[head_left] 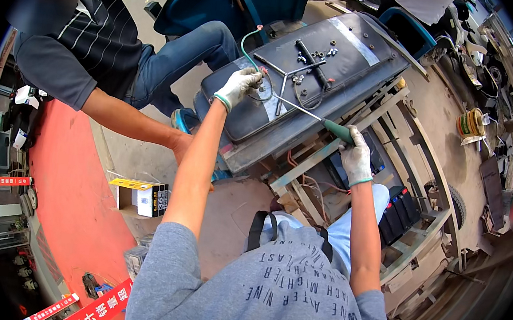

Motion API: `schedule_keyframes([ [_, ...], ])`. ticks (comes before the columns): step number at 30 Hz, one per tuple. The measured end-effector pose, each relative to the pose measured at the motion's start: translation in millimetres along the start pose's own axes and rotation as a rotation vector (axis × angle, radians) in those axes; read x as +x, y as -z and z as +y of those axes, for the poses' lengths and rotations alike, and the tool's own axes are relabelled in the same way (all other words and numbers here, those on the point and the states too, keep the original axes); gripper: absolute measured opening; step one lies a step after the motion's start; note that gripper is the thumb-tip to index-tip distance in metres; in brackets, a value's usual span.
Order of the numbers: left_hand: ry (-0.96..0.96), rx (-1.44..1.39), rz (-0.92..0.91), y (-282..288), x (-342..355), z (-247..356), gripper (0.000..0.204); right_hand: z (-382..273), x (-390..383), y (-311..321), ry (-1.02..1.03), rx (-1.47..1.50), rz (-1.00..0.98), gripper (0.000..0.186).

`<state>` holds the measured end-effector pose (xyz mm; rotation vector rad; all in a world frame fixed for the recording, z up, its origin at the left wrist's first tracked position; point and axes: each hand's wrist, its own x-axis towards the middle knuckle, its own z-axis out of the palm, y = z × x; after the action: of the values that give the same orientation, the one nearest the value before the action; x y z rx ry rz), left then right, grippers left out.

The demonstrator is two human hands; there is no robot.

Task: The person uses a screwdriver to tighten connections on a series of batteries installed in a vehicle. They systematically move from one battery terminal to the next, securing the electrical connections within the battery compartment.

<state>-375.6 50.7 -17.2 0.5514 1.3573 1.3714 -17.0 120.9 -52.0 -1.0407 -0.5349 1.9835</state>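
Note:
My right hand (357, 160), in a white glove, grips the green handle (337, 131) of a long screwdriver. Its thin shaft (295, 106) points left across the black padded seat, toward my other hand. My gloved left hand (238, 88) is closed on a green cable (243, 46), which curves up and away to a red-capped end. A darker cable loop hangs beside those fingers; whether I hold it too, I cannot tell. On the seat (223, 120) lie a three-armed socket wrench (285, 74), a black rod (313, 63) and several loose nuts and bolts (301, 80).
At the left sits another person in a striped dark shirt (99, 27), one arm reaching down behind my left forearm. Below the seat is a metal frame (422, 139) with black batteries (399, 214) and loose wires. An opened yellow-black box (144, 198) stands on the ground.

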Motion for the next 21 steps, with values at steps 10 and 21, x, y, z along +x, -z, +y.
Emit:
schedule_keyframes([
  [10, -0.141, -0.015, 0.049, -35, 2, 19, 0.013, -4, -43, 12, -0.221, 0.384, -0.358, 0.020],
  [21, -0.131, -0.672, -0.348, -112, -81, 13, 0.021, -58, -25, -48, -0.087, -0.200, -0.246, 0.019],
])
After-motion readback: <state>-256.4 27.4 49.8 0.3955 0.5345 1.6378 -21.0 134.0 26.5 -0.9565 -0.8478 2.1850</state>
